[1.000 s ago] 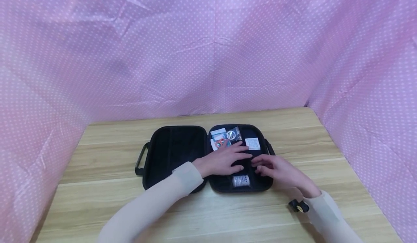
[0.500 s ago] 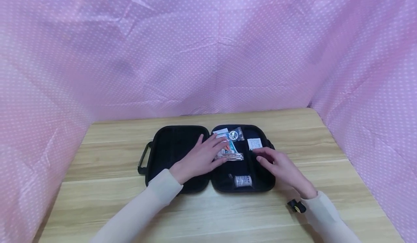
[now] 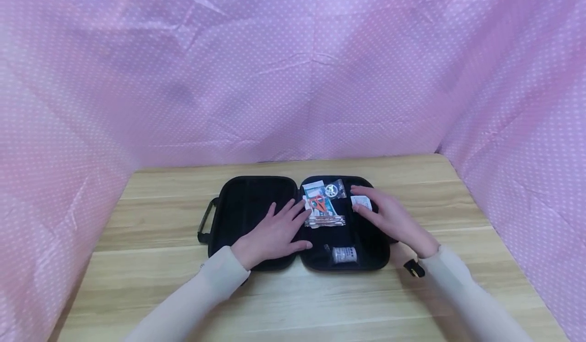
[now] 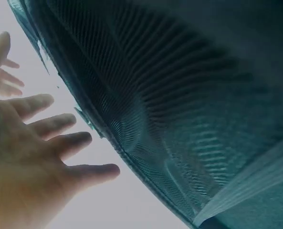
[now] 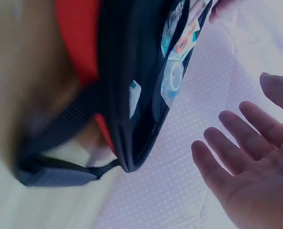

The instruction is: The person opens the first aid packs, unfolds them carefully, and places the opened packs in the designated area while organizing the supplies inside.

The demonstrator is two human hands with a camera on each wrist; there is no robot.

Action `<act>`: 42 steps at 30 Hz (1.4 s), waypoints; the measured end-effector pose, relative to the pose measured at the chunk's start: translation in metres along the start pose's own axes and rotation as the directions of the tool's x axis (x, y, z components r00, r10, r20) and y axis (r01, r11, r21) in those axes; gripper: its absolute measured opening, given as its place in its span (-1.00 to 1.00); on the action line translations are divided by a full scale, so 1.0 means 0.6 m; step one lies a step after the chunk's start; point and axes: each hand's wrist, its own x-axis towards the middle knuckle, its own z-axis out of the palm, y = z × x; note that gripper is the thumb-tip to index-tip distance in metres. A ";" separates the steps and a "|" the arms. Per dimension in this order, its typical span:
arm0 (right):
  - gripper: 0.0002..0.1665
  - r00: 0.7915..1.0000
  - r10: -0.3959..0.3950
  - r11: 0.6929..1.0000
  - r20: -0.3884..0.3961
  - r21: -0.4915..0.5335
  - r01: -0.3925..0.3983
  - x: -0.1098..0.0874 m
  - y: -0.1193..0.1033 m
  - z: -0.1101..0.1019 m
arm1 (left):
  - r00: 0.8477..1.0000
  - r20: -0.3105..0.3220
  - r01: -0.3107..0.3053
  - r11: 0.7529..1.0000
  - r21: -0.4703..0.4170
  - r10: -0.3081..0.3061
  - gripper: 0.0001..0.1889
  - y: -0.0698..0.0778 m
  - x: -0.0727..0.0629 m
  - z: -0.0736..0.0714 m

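A black-lined zip case (image 3: 247, 199) lies open flat on the table, its red outer shell (image 5: 79, 38) visible in the right wrist view. My left hand (image 3: 274, 232) spreads its fingers over the case's middle fold, holding nothing; the left wrist view shows its straight fingers beside mesh lining (image 4: 146, 95). Over the right half, my right hand (image 3: 393, 220) hovers around a small white packet (image 3: 363, 202), fingers loosely extended. Orange-handled scissors (image 3: 319, 204), a tape roll in clear wrap (image 3: 331, 191), packed cotton swabs (image 3: 325, 221) and a wrapped bandage roll (image 3: 345, 255) lie inside.
The wooden table (image 3: 293, 311) bears the case near its far middle. A carry handle (image 3: 207, 221) sticks out on the left. Pink dotted cloth (image 3: 293, 77) hangs behind and on both sides.
My left hand has drawn back leftward off the right half, uncovering the scissors and swabs. My right hand has moved up towards the white packet.
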 end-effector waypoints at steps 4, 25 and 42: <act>-0.45 0.999 -0.038 0.998 0.024 -0.043 0.039 0.028 0.003 -0.004 | 0.999 0.032 0.022 1.000 -0.006 -0.021 -0.09 -0.003 -0.005 0.004; -0.33 0.964 -0.083 0.972 0.251 -0.192 0.134 0.115 0.034 0.025 | 0.999 0.051 0.012 1.000 -0.023 -0.011 -0.05 -0.010 -0.008 0.025; -0.51 0.954 -0.110 0.930 0.279 -0.310 0.198 0.137 0.043 0.047 | 0.998 0.054 0.026 0.999 -0.040 -0.024 -0.04 -0.016 -0.010 0.024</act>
